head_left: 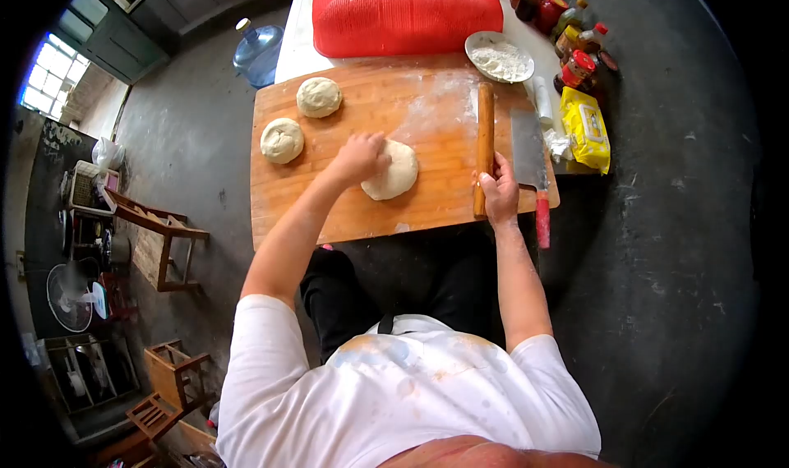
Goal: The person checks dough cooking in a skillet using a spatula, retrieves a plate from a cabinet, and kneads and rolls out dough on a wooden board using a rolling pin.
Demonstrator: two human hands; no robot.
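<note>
A flattened round of dough (396, 172) lies near the middle of the wooden board (329, 201). My left hand (362, 157) is curled over its left edge, fingers closed against the dough and partly hidden by the hand itself. At the right side of the board, my right hand (500, 190) grips the lower part of a wooden rolling pin (486, 123), which points away from me. Two rounder dough balls, an upper one (319, 96) and a lower one (282, 141), sit toward the board's left. Flour is dusted across the upper right of the wood.
Just right of the rolling pin lies a cleaver (528, 149) with a red handle. A plate of flour (499, 57), a red cover (407, 14), a yellow wipes pack (585, 127) and several jars (578, 69) stand beyond. A water jug (258, 53) is on the floor.
</note>
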